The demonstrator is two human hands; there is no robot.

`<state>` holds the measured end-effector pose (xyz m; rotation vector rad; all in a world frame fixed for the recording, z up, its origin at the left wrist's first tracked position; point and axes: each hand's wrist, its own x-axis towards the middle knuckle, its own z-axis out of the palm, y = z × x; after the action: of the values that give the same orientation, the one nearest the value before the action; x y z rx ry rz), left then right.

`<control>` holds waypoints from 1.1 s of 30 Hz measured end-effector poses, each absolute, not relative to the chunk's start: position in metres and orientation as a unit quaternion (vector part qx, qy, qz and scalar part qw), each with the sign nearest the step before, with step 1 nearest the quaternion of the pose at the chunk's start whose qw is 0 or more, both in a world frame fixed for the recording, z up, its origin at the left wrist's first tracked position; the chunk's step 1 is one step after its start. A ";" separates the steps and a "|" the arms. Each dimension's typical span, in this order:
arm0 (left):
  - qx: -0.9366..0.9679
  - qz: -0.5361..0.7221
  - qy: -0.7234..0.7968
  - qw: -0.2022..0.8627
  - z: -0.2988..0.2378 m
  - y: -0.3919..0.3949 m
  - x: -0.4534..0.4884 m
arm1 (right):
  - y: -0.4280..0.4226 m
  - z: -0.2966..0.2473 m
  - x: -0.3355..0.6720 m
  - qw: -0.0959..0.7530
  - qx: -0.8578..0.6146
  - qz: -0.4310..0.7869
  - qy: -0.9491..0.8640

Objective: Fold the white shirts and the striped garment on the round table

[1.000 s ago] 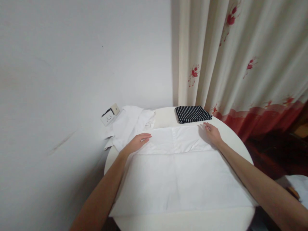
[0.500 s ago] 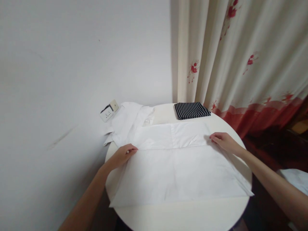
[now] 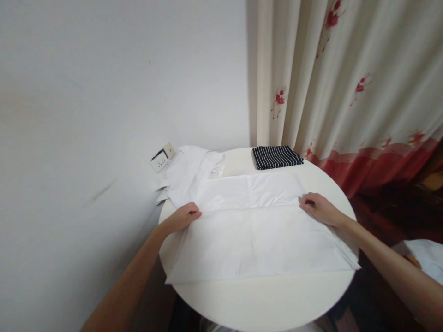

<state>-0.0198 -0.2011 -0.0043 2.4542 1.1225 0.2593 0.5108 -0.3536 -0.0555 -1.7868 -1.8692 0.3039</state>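
Note:
A white cloth garment [image 3: 256, 244] lies spread on the round white table [image 3: 266, 299], with a fold edge running across its middle. My left hand [image 3: 185, 216] pinches the left end of that edge, fingers closed. At the right end, my right hand [image 3: 316, 207] has its fingers closed on the same edge. Beyond the edge, a second layer with a centre seam lies flat. A crumpled white cloth [image 3: 188, 170] spreads at the back left, against the wall; whether it belongs to the same garment I cannot tell.
A folded black-and-white striped cloth [image 3: 277, 157] lies at the table's back. Wall sockets [image 3: 159, 161] are at the left behind the crumpled cloth. A flowered curtain [image 3: 311, 92] hangs behind the table on the right. A white item [image 3: 424, 256] shows at the lower right.
My right hand has closed its fingers more on the fold edge. The garment's near edge has shifted slightly away from me in view, and the camera has moved a little.

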 end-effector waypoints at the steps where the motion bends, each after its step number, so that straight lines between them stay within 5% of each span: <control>1: 0.886 0.096 0.401 0.212 -0.006 -0.201 -0.021 | -0.354 -0.057 0.511 0.263 -0.663 0.102 -0.694; 33: 0.909 0.085 0.352 0.205 -0.017 -0.202 -0.035 | -0.364 -0.056 0.506 0.260 -0.630 0.061 -0.729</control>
<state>-0.0352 -0.2015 -0.0166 2.5358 0.9822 0.2364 0.5057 -0.3636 -0.0562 -1.7074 -1.9754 0.1657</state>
